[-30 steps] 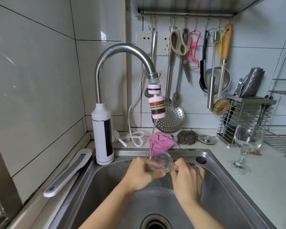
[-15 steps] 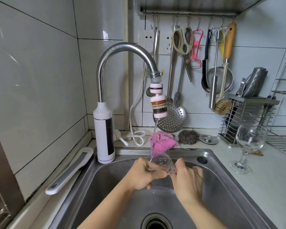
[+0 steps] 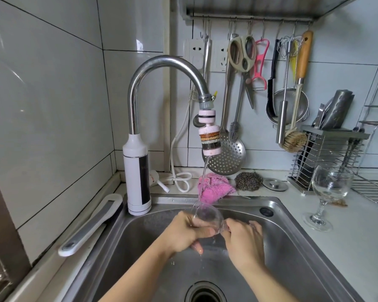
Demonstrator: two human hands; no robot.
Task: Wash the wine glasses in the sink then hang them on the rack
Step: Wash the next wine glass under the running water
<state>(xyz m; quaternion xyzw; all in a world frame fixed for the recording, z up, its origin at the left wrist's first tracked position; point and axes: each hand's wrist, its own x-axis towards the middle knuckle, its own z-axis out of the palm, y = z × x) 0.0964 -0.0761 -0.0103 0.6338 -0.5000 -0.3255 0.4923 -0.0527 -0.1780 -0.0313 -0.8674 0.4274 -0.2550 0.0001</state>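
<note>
Over the sink (image 3: 292,247) we hold a wine glass (image 3: 207,216) tipped on its side under the water running from the tap (image 3: 162,64). Our left hand (image 3: 183,232) wraps round the bowl, thumb across the near side and fingers curled beneath. Our right hand (image 3: 242,243) grips the stem end, knuckles up. Both forearms reach in from the sink's near edge. A second wine glass (image 3: 330,186) stands upright on the counter (image 3: 358,247), right of the sink.

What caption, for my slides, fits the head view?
Left hand and right hand rinse a wine glass under the faucet.
</note>
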